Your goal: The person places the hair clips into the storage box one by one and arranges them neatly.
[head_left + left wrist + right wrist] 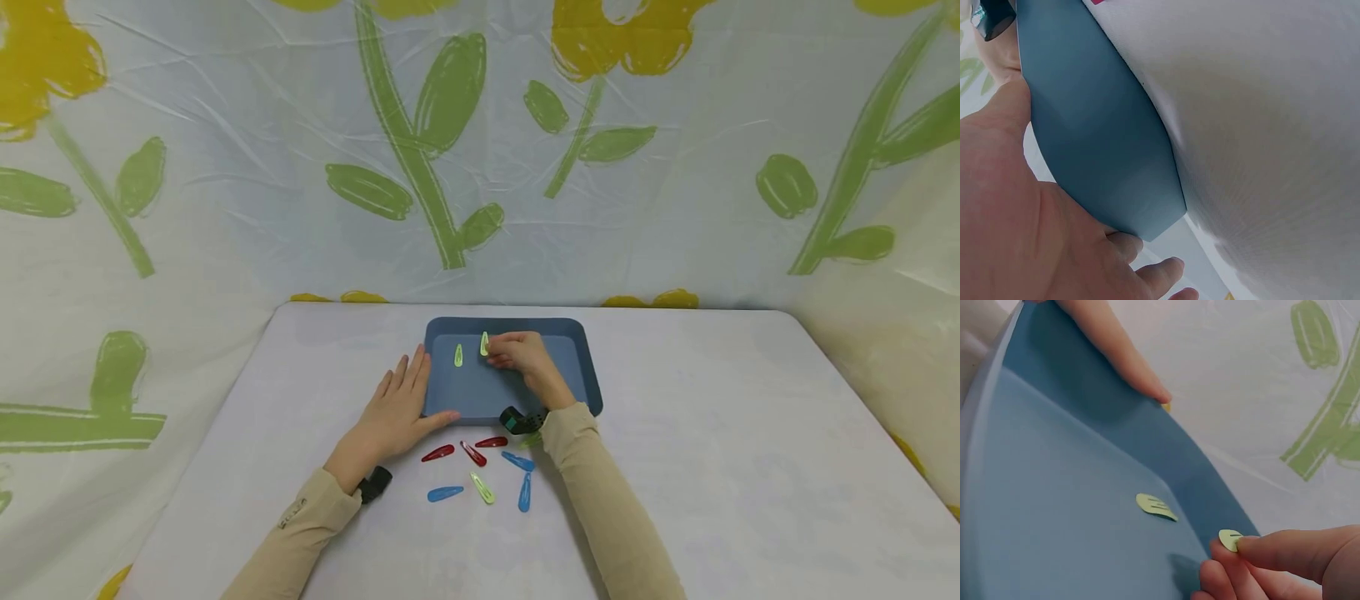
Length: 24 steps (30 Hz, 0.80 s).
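My right hand (525, 358) pinches a light green hair clip (483, 343) between thumb and fingertips, over the back part of a blue-grey tray (472, 396). Another green hair clip (1156, 506) lies on the tray floor, left of the held one in the head view. At the tray's left side, my left hand (393, 417) rests with fingers extended along the rim and the thumb at the front left corner. The left wrist view shows that hand (1054, 237) against the tray's outer wall (1104, 125).
In front of the tray lie three red hair clips (473, 453), three blue hair clips (445, 493) and a green hair clip (483, 488). One more green clip (531, 439) is partly hidden by the right wrist camera (521, 420). A flower-patterned sheet (525, 250) hangs behind the white table (712, 433).
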Each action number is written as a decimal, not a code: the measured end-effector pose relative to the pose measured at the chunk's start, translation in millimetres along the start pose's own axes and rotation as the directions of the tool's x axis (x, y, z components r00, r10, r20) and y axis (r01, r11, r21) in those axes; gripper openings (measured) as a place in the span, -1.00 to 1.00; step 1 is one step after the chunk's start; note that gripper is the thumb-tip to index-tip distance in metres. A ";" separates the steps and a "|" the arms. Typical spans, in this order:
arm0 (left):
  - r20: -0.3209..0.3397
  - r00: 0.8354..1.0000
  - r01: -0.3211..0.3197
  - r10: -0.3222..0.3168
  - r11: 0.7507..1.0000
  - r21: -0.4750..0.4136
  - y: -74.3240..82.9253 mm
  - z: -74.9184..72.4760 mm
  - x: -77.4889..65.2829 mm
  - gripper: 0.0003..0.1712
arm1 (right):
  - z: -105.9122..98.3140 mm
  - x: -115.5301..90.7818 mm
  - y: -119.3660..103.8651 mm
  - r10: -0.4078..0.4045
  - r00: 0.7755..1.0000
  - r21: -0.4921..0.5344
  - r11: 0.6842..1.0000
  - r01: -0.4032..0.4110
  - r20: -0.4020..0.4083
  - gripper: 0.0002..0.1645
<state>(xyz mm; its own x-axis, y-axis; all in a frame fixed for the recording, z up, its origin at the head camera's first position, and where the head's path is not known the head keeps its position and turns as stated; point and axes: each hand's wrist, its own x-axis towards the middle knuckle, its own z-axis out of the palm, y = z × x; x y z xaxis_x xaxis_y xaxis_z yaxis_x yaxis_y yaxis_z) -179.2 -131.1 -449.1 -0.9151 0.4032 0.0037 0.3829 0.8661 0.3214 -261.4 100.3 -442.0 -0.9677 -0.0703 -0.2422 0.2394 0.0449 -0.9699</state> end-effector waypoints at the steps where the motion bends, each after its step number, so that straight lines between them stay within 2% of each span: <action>1: -0.001 1.000 0.001 -0.001 1.000 0.001 -0.2 0.0 0.0 0.26 | 0.0 0.3 0.2 -0.001 1.000 -0.005 1.000 0.001 0.004 -0.74; 9: -0.011 1.000 -0.004 0.004 1.000 -0.005 -2.1 1.8 0.6 0.24 | 0.4 4.0 1.6 -0.002 1.000 -0.123 0.992 0.005 0.031 -0.80; 12: -0.006 1.000 -0.001 0.001 1.000 -0.002 -1.9 1.0 0.6 0.24 | 2.1 5.6 -1.3 0.021 0.999 -0.151 0.988 -0.016 0.033 -0.81; 18: 0.002 1.000 0.003 -0.003 1.000 0.003 -1.5 1.3 0.4 0.25 | 4.4 10.5 -6.0 0.079 0.997 -0.161 0.984 -0.077 0.006 -0.81; 24: -0.003 1.000 0.009 -0.009 1.000 0.013 -1.5 2.4 0.7 0.25 | 7.6 15.8 -4.2 0.098 0.994 -0.188 0.977 -0.104 -0.042 -0.83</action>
<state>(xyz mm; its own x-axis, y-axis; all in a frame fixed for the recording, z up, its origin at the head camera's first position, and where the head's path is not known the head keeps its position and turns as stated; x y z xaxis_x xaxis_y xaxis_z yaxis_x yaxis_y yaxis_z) -180.1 -131.4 -451.9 -0.9188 0.3948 0.0042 0.3767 0.8732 0.3093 -277.1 91.4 -442.0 -0.9421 -0.0237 -0.3346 0.3197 0.2384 -0.9170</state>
